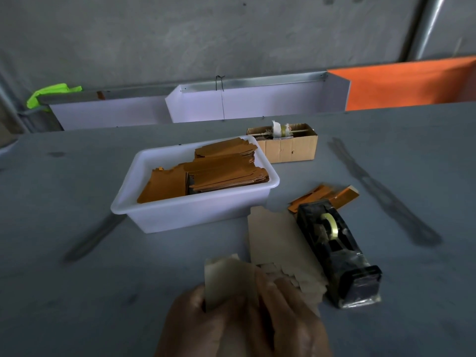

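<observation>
A grey table (pixel 77 176) is filling most of the frame. A white tub (pixel 195 215) is sitting at centre, holding stacked brown card blanks (pixel 221 173). To its lower right, a pale flat card sheet (pixel 273 235) is lying just beside a black tape dispenser (pixel 337 253). A small cardboard box (pixel 288 149) is standing behind the tub. At bottom centre, the left hand (pixel 201 323) and right hand (pixel 291 318) are gripping a folded card piece (pixel 229 282), fingers curling round its lower edges.
</observation>
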### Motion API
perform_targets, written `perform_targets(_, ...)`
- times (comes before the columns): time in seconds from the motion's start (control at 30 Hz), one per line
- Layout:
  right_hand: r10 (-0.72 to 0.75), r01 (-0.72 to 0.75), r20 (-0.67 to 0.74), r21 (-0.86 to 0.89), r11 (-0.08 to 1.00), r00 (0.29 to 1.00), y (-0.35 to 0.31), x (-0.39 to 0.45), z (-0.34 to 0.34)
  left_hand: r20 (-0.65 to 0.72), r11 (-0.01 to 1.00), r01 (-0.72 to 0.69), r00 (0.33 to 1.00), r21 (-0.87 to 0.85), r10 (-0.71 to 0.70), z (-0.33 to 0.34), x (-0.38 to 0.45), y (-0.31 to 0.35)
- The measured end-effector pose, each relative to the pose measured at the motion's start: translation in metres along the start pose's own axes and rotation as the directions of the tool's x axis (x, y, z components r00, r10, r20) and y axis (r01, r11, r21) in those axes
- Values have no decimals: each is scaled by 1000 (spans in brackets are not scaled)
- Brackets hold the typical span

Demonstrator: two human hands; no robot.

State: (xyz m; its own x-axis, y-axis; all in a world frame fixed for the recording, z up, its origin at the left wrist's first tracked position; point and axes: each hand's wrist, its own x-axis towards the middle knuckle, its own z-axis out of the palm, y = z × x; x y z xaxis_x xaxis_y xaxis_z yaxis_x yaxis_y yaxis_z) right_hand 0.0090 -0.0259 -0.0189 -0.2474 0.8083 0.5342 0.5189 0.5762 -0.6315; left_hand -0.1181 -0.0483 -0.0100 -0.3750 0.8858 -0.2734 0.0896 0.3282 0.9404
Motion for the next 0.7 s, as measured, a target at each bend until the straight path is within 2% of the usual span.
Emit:
perform_targets(0.1, 25, -24, 25, -41, 999, 999, -7, -2, 3, -124, 998, -63, 990, -9, 61, 6, -2, 1)
perform_targets(0.13, 34, -34, 103, 0, 999, 994, -11, 0, -2, -136, 997, -70, 988, -18, 67, 9, -6, 5)
perform_targets(0.2, 31, -52, 183, 108, 993, 983, -15, 5, -10, -106, 997, -83, 991, -6, 82, 10, -10, 10)
perform_targets(0.27, 86, -138, 229, 223, 965, 970, -16, 2, -16, -74, 992, -119, 990, 33, 122, 7, -12, 10)
perform_targets(0.33, 123, -193, 248, 280, 940, 961, -13, -2, -23, -18, 973, -188, 981, 131, 192, 3, -14, 11)
perform_targets(0.4, 97, -136, 186, 209, 968, 978, -3, -3, -29, 157, 954, -252, 961, 162, 227, -1, -19, 17)
perform_targets(0.43, 128, -169, 209, 191, 967, 970, 0, -2, -33, 248, 954, -257, 945, 153, 215, -2, -21, 19)
perform_targets(0.5, 279, -393, 390, 252, 884, 878, 7, 1, -36, 363, 953, -275, 907, 127, 214, -1, -25, 23)
perform_targets(0.57, 372, -572, 507, 327, 752, 778, 14, 6, -38, 377, 942, -305, 896, 138, 234, -3, -22, 20)
perform_targets(0.63, 407, -694, 600, 385, 608, 689, 19, 7, -39, 395, 949, -292, 891, 122, 223, -5, -19, 17)
perform_targets(0.7, 355, -771, 697, 471, 430, 624, 24, 7, -40, 435, 964, -256, 878, 68, 202, -7, -14, 18)
